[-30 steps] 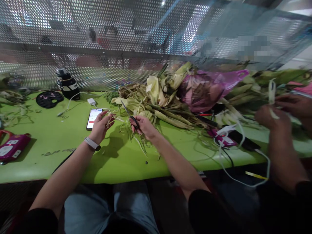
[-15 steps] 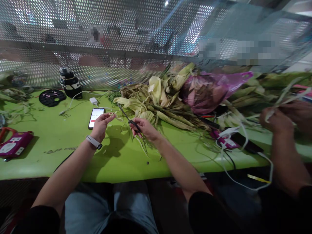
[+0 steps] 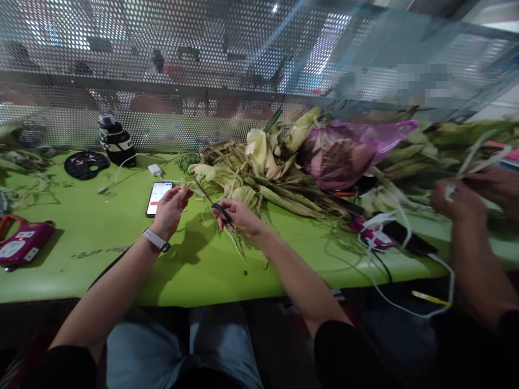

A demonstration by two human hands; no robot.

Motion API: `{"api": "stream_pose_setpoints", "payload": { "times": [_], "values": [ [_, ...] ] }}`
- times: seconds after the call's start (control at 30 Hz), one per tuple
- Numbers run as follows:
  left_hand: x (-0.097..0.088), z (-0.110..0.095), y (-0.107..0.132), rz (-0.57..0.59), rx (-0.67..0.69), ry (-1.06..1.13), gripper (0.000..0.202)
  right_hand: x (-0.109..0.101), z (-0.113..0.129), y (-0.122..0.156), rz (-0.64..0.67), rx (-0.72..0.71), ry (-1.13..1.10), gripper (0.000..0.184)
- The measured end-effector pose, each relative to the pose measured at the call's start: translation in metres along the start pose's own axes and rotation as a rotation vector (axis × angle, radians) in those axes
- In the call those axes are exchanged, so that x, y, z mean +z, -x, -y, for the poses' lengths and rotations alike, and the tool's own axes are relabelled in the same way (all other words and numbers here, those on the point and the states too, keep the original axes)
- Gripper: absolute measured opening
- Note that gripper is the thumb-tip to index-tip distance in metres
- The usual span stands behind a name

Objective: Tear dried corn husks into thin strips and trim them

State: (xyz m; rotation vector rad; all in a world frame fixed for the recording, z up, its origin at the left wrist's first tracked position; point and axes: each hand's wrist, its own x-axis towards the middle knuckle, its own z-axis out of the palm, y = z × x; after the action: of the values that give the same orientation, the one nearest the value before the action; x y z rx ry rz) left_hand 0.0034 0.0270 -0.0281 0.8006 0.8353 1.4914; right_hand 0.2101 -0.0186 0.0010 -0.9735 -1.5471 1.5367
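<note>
Scissors (image 3: pixel 216 206) have swung lower toward left grip (image 3: pixel 170 210), fingertips together, contents unclear. Right grip (image 3: pixel 242 217) clamps the handles; likely light, stiff, best held there. Husk pile (image 3: pixel 258 153) just beyond.

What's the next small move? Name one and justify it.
Probably bring the scissors slightly closer to the left hand. The right hand grips them by the handles, and their blades slant toward that side; the left fingertips look pinched together, though anything between them is too small to tell.
</note>
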Motion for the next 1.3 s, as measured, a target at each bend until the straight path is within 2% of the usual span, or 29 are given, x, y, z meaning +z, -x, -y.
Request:
{"api": "stream_pose_setpoints", "payload": {
  "times": [0.17, 0.3, 0.47, 0.73, 1.0, 1.3],
  "values": [
    [0.002, 0.0, 0.001, 0.018, -0.017, 0.092, 0.025, 0.001, -0.001, 0.0, -0.009, -0.003, -0.001, 0.047],
    [0.001, 0.002, 0.001, 0.042, 0.067, 0.024, 0.031, -0.002, -0.006, -0.001, -0.001, -0.014, -0.004, 0.045],
    [-0.003, 0.004, -0.002, -0.034, 0.133, -0.107, 0.031, -0.002, -0.005, -0.001, 0.007, -0.004, 0.002, 0.044],
    [0.001, -0.001, 0.004, 0.013, 0.122, -0.008, 0.029, 0.0, -0.001, 0.001, 0.008, 0.021, 0.002, 0.044],
    [0.005, -0.003, 0.008, 0.012, 0.237, -0.067, 0.03, 0.002, 0.002, 0.0, 0.042, 0.073, 0.081, 0.051],
    [0.005, -0.001, 0.012, 0.125, 0.238, -0.126, 0.027, 0.003, 0.002, -0.002, 0.019, 0.07, 0.042, 0.055]
  ]
}}
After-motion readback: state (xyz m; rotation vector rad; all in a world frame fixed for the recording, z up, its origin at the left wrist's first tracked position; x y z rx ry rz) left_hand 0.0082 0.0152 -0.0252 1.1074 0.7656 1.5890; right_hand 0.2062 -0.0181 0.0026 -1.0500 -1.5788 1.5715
